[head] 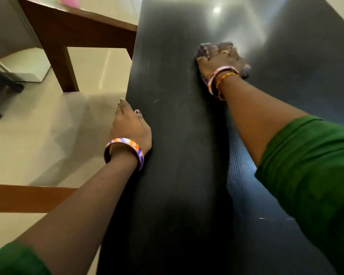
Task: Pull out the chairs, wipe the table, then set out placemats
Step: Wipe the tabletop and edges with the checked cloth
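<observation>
A person wiped a dark tabletop (179,135) with a cloth.

The right hand (221,59), reaching forward, pressed flat with spread fingers on a crumpled purplish cloth (208,49) lying on the tabletop's far middle; its grip was released, not clenched. The left hand (130,126) rested on the tabletop's left edge, thumb on top and fingers curled over the side. Both wrists wore bangles, and the sleeves were green. A brown wooden chair (68,34) stood on the pale floor (38,145), left of the table.
</observation>
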Tool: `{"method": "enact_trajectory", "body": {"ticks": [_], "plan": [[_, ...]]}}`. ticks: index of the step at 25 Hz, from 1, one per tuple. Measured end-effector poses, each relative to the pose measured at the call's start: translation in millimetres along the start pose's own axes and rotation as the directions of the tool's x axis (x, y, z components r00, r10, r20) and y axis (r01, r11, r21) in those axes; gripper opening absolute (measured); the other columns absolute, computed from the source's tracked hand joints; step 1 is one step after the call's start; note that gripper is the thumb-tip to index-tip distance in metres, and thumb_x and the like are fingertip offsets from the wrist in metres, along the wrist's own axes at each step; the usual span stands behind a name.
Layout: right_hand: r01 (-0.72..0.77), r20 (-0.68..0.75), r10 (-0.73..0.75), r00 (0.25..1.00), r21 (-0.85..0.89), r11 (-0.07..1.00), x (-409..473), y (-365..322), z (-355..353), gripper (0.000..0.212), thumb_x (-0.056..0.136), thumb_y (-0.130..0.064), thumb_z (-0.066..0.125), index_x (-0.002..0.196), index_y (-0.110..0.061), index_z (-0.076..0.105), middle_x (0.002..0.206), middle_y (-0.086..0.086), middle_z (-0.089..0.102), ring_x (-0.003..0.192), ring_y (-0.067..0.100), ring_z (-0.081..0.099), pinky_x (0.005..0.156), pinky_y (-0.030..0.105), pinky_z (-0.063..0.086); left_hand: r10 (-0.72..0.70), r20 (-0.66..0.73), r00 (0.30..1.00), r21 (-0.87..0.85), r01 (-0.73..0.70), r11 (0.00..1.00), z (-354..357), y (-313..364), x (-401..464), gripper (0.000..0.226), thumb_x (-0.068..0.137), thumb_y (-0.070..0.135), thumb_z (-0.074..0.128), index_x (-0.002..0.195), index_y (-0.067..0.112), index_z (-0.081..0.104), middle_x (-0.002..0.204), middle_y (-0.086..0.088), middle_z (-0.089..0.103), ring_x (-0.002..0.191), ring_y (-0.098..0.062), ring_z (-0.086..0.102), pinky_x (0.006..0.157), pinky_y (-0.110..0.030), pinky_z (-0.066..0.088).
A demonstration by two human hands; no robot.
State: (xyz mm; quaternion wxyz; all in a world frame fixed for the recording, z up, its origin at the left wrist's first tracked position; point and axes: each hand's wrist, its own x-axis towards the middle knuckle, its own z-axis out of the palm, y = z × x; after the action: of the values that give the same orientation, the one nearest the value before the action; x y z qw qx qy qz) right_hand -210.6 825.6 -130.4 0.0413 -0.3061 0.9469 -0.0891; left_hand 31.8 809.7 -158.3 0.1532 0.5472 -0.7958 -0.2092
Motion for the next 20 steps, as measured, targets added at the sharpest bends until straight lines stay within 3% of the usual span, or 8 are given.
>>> {"method": "enact_trajectory", "body": {"ticks": [3, 6, 8, 11, 13, 16, 20], "plan": [[0.317, 0.086, -0.313, 0.946, -0.033, 0.948, -39.2, -66.9, 14.3, 0.056, 0.095, -0.051, 0.026, 0.148, -0.035, 0.016, 0.159, 0.003, 0.006, 0.145, 0.031, 0.004, 0.116, 0.046, 0.007, -0.041, -0.008, 0.999, -0.048, 0.041, 0.998, -7.2, 2.4, -3.0, 0.039, 0.095, 0.015, 0.033, 0.131, 0.0, 0.035, 0.129, -0.023, 0.049, 0.114, -0.038, 0.048, 0.086, -0.039, 0.041], [0.508, 0.101, -0.504, 0.858, -0.017, 0.861, -105.7, -69.0, 25.4, 0.055, 0.094, -0.054, 0.028, 0.146, -0.04, 0.018, 0.159, -0.002, 0.009, 0.145, 0.027, 0.007, 0.115, 0.04, 0.008, -0.134, 0.011, 0.991, -0.131, 0.134, 0.982, -15.1, 3.6, -3.8, 0.027, 0.094, 0.013, 0.034, 0.112, -0.001, 0.049, 0.116, -0.025, 0.056, 0.106, -0.041, 0.051, 0.077, -0.039, 0.038], [0.447, 0.044, -0.447, 0.894, -0.01, 0.894, -128.5, -25.1, 22.6, 0.055, 0.092, -0.057, 0.032, 0.144, -0.043, 0.021, 0.159, -0.005, 0.011, 0.145, 0.024, 0.01, 0.116, 0.038, 0.008, -0.157, 0.035, 0.987, -0.17, 0.16, 0.972, -18.1, 2.5, -3.0, 0.027, 0.094, 0.014, 0.033, 0.108, -0.002, 0.05, 0.114, -0.024, 0.057, 0.105, -0.041, 0.051, 0.079, -0.038, 0.04], [0.059, -0.017, -0.06, 0.998, -0.07, 0.996, -116.7, 48.5, 1.0, 0.056, 0.092, -0.056, 0.03, 0.145, -0.04, 0.022, 0.158, -0.001, 0.011, 0.144, 0.029, 0.013, 0.116, 0.045, 0.014, -0.172, 0.03, 0.985, -0.257, 0.173, 0.951, -16.9, 0.4, -1.9, 0.028, 0.094, 0.012, 0.034, 0.108, -0.002, 0.054, 0.113, -0.022, 0.059, 0.103, -0.039, 0.054, 0.078, -0.034, 0.041], [-0.15, -0.019, 0.149, 0.989, -0.078, 0.986, -97.6, 59.0, -6.8, 0.057, 0.093, -0.055, 0.027, 0.147, -0.036, 0.021, 0.159, 0.001, 0.01, 0.143, 0.031, 0.01, 0.114, 0.048, 0.012, -0.194, 0.012, 0.981, -0.318, 0.188, 0.929, -16.9, -1.0, -1.0, 0.031, 0.092, 0.009, 0.034, 0.109, -0.001, 0.057, 0.114, -0.021, 0.06, 0.101, -0.038, 0.056, 0.075, -0.032, 0.041], [-0.092, -0.018, 0.092, 0.996, -0.045, 0.995, -75.0, 6.0, 2.5, 0.057, 0.092, -0.055, 0.026, 0.146, -0.037, 0.02, 0.159, 0.002, 0.009, 0.144, 0.03, 0.007, 0.113, 0.053, 0.009, -0.235, 0.026, 0.972, -0.433, 0.223, 0.873, -21.4, -4.8, -2.5, 0.036, 0.088, 0.003, 0.034, 0.114, 0.0, 0.059, 0.116, -0.019, 0.062, 0.102, -0.036, 0.057, 0.079, -0.033, 0.046], [0.214, 0.027, -0.212, 0.977, -0.048, 0.976, -95.6, -81.2, 23.8, 0.057, 0.092, -0.054, 0.029, 0.146, -0.039, 0.019, 0.159, 0.002, 0.008, 0.144, 0.032, 0.008, 0.113, 0.05, 0.01, -0.33, 0.071, 0.941, -0.652, 0.294, 0.699, -36.4, -15.4, -17.1, 0.037, 0.086, 0.0, 0.038, 0.113, 0.003, 0.063, 0.117, -0.015, 0.064, 0.11, -0.031, 0.056, 0.09, -0.029, 0.042]]}}
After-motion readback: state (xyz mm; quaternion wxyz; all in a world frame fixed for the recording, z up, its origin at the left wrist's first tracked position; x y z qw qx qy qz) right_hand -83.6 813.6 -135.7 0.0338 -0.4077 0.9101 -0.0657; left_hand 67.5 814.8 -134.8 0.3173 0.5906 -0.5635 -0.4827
